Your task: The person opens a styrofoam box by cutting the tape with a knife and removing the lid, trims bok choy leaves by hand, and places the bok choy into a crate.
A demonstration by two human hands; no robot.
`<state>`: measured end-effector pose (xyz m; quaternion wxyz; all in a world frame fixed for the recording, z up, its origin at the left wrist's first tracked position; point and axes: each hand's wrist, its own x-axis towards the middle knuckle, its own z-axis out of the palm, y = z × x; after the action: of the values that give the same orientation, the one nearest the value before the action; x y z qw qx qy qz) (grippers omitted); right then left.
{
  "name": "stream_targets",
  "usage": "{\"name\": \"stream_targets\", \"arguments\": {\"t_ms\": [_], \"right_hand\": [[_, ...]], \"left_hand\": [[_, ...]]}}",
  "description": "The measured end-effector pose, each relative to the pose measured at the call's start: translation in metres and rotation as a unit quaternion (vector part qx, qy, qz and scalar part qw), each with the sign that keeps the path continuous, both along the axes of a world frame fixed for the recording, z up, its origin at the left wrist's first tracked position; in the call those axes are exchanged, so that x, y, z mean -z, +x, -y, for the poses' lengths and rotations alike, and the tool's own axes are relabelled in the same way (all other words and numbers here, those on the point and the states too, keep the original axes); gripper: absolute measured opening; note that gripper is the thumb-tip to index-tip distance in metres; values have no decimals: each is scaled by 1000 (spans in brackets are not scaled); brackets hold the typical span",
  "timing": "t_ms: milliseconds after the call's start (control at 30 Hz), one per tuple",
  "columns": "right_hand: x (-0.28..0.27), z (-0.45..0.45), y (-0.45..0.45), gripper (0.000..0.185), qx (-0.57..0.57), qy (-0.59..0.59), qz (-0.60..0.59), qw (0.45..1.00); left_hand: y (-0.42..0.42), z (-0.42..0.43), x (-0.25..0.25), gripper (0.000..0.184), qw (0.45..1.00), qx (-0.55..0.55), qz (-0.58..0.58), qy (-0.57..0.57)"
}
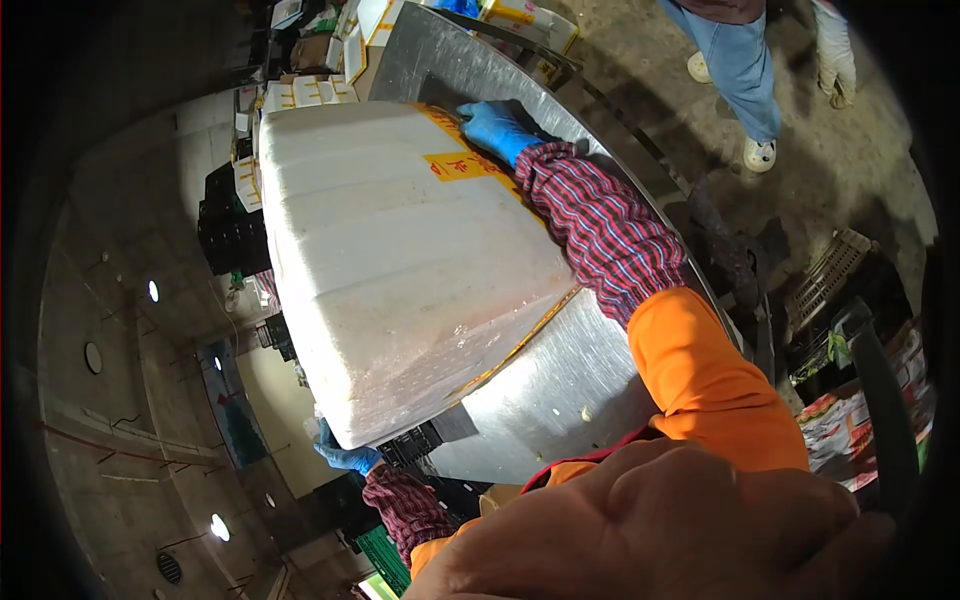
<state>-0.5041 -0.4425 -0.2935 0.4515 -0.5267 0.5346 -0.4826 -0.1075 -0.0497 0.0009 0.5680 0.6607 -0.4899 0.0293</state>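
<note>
A large white foam box (400,230) with yellow tape printed in red fills the middle of the view, over a shiny metal table (545,390). My right hand (492,128), in a blue glove, grips its taped edge at the upper right. At the lower left corner of the box is my left hand (345,456), also blue-gloved, with its fingers pressed to the box and partly hidden by it. Checked red sleeve covers and orange sleeves cover both arms. The underside of the box is hidden.
Beyond the table stands a person in jeans (735,65), with a white-gloved hand (836,72) hanging down. White foam boxes (310,92) and black crates (232,220) are stacked behind. A grey slotted crate (832,275) lies at the right. Blurred bare skin covers the bottom.
</note>
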Motion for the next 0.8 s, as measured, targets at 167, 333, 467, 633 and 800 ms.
{"name": "stream_targets", "arguments": {"t_ms": [167,333,467,633,800], "right_hand": [[-5,2,-3,44,-2,-5,12,1000],[-8,-20,-23,44,-24,32,-25,999],[-11,-19,-16,44,-23,12,-10,1000],[-18,-16,-18,43,-7,42,-49,998],[-12,-31,-23,43,-27,38,-51,998]], "left_hand": [[-4,1,2,66,999,0,-45,-30],[-11,0,10,65,999,-14,30,-20],[-19,4,3,64,998,-10,43,-37],[-16,5,4,65,998,-27,36,-38],[-17,4,4,64,998,-56,23,-36]]}}
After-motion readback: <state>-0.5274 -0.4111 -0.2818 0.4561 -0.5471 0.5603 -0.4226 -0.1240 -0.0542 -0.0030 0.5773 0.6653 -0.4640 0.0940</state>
